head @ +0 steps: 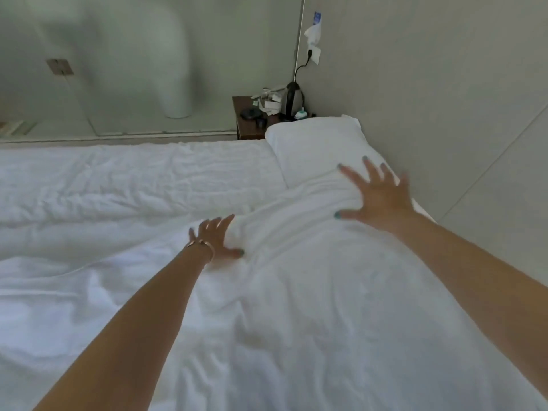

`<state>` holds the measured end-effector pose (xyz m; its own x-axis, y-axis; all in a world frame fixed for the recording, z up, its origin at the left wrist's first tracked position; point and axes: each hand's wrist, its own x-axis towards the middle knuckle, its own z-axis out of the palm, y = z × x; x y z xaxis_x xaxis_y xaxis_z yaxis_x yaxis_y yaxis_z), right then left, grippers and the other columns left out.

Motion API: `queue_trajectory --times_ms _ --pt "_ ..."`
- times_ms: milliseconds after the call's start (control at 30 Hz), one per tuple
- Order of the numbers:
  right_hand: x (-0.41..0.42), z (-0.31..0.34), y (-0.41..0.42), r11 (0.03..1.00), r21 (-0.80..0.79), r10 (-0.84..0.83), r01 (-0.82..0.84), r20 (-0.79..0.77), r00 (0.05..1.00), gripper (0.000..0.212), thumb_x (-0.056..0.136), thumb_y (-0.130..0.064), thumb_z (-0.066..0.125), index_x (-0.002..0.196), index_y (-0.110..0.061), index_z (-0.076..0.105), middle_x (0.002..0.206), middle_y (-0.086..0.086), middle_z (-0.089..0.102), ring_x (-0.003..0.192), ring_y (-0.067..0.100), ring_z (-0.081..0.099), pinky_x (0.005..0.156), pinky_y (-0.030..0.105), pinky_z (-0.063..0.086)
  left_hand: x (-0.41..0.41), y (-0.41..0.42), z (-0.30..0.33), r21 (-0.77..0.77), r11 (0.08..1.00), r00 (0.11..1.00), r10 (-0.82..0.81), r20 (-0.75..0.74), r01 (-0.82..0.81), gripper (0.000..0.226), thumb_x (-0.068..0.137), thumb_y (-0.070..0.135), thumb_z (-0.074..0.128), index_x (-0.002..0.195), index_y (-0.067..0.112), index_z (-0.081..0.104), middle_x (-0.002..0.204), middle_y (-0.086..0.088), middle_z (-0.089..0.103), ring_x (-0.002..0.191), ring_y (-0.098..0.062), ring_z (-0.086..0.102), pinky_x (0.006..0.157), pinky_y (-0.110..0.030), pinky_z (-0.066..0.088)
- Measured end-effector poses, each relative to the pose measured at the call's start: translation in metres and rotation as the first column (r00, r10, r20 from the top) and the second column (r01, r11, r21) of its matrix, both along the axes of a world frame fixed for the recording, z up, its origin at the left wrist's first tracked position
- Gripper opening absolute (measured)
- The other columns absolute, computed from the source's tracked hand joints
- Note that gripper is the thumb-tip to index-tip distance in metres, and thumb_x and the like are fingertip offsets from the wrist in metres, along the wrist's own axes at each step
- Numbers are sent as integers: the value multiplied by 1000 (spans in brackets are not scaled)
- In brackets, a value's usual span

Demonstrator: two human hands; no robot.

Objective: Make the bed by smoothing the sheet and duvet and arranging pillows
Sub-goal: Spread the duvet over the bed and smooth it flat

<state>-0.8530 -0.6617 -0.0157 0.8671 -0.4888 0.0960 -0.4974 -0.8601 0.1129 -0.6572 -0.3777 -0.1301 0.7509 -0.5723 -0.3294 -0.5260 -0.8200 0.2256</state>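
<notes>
A white duvet (124,188) covers the bed, wrinkled across the left and middle. A near white pillow (302,256) lies lengthwise in front of me along the right wall. A second white pillow (314,143) lies beyond it at the bed's far right corner. My left hand (215,238), with a bracelet on the wrist, presses with straight fingers against the near pillow's left side. My right hand (375,195) is spread flat on the near pillow's far end, where it meets the far pillow.
A dark wooden nightstand (246,123) stands past the far pillow, holding a kettle (292,97), papers and small items. A cable runs up to a wall socket (311,53). The grey wall (444,84) runs close along the bed's right side.
</notes>
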Motion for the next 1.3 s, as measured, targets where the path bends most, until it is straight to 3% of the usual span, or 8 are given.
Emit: queue_trajectory --times_ms 233,333,433,533,667,833,967,1300 --pt "87 -82 43 934 55 358 -354 -169 918 138 49 -85 62 141 -45 -34 160 -10 -17 147 23 -21 113 60 -12 38 109 -57 219 957 976 163 143 -192 144 42 80 72 147 41 -19 160 2 -13 147 -29 -2 114 -58 12" --pt "106 -128 42 960 161 269 -230 -286 920 149 42 -88 63 139 -39 -39 163 -8 0 149 22 -8 113 59 -14 72 133 -50 152 943 903 225 366 -296 146 42 79 74 148 36 -18 160 0 -7 147 -30 -2 114 -53 14" --pt "100 -174 48 965 78 262 -251 -364 894 147 44 -85 65 146 -34 -29 140 -3 43 139 26 27 114 56 -8 90 152 -51 304 896 937 260 235 -325 139 52 77 71 148 26 -16 149 -1 37 138 -23 36 109 -46 22" --pt "108 -175 58 961 80 275 -264 -292 916 102 58 -73 69 145 -38 27 114 -9 60 117 19 45 109 44 15 89 164 -50 382 906 981 139 138 -182 75 76 64 64 134 22 41 130 -4 57 119 -26 53 97 -36 42" --pt "125 -139 39 999 -32 18 -12 181 983 27 76 -33 72 102 -26 68 94 4 66 94 28 55 90 39 31 127 128 -11 86 983 863 99 495 -162 43 90 42 58 127 18 55 125 -12 60 117 -33 53 102 -41 40" --pt "150 -170 95 966 -183 234 -183 317 919 61 78 -22 66 136 -26 48 137 9 45 127 35 38 113 63 10 119 77 -100 40 768 719 579 385 -639 114 73 79 48 147 32 -25 159 -7 -18 143 -45 -17 101 -79 -4" --pt "181 -220 123 941 174 304 -289 -62 951 68 81 -83 7 144 -60 3 162 -9 0 149 27 -6 105 69 -18 118 81 -165 -32 703 679 696 232 -710 95 74 88 9 149 38 -18 160 -11 -14 143 -47 -15 104 -76 -2" --pt "176 -262 101 956 272 159 -108 -171 972 69 79 -82 -6 142 -57 -19 160 -12 -20 147 21 -20 111 63 -13 53 140 -126 277 883 920 324 221 -377 79 75 87 0 143 53 -21 161 -8 -13 147 -30 -14 108 -67 -7"
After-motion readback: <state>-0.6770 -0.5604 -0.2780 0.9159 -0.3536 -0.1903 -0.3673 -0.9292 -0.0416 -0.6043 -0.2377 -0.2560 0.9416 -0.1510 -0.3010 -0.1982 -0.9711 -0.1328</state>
